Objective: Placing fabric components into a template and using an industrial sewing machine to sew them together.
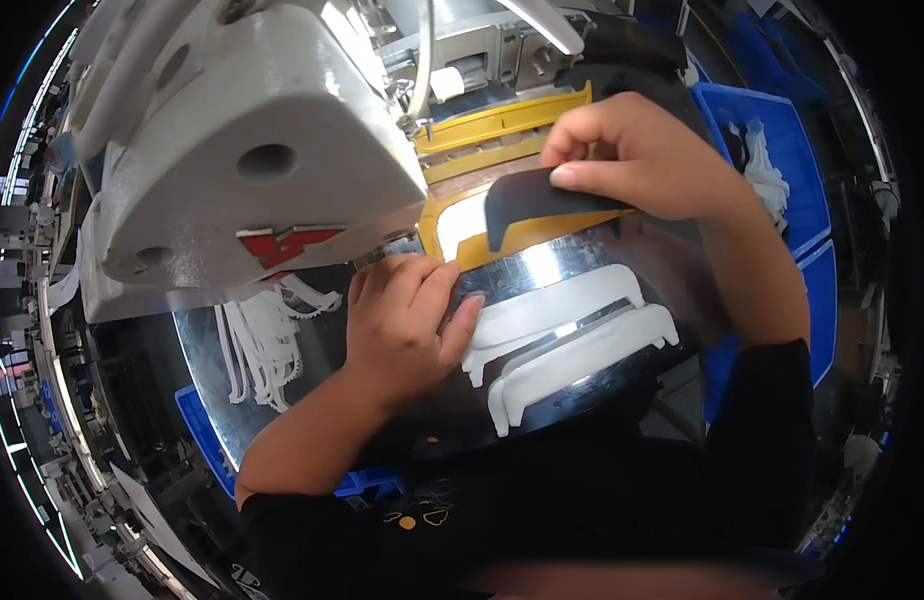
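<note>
Strip (530,198), dark, bent, pinched by right hand (637,160), upper right; left hand (407,318), centre, grips nothing, touches yellow frame (525,238), maybe steadying it.

Standing in here, I've got long white strip lights (42,88) curving along the far left, with small bright panes (12,186), maybe windows, near them. That side's packed with workshop clutter (67,400) too blurry to sort out, and the shiny metal worktop (207,360) throws back a hard white glare.
</note>
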`<state>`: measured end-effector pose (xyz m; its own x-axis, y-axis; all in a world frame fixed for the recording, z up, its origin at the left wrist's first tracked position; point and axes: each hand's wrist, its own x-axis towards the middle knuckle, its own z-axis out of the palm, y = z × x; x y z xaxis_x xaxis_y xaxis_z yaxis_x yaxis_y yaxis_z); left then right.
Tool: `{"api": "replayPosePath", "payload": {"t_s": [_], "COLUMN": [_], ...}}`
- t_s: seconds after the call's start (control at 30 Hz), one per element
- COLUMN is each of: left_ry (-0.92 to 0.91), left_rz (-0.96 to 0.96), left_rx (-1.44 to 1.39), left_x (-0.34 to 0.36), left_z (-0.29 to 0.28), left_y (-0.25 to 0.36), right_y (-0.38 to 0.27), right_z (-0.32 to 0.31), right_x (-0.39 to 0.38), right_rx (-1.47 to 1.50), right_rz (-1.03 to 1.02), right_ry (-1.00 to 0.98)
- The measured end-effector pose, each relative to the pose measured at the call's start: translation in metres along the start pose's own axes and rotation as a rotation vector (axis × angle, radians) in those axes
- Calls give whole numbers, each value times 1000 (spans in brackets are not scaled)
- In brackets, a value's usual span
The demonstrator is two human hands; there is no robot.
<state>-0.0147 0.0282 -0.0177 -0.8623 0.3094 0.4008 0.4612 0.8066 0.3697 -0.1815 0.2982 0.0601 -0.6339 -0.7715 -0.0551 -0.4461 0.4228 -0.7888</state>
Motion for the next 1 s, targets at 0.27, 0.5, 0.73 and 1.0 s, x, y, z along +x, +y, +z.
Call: {"api": "replayPosePath", "payload": {"t_s": [0.27,0.5,0.73,1.0], "left_ry": [47,34,-56,-126], "left_rz": [-12,-30,-11,-9], "left_rx": [83,93,133,112], "left_x": [5,5,8,10], "left_z": [4,5,2,2], "left_y": [-5,-3,0,-2], "right_y": [17,24,23,17], "right_z": [43,54,54,54], "right_x": [42,42,43,41], "right_rx": [-49,-97,-132,-289], "right_rz": [96,55,58,128], "right_ry": [-51,17,15,-2]}}
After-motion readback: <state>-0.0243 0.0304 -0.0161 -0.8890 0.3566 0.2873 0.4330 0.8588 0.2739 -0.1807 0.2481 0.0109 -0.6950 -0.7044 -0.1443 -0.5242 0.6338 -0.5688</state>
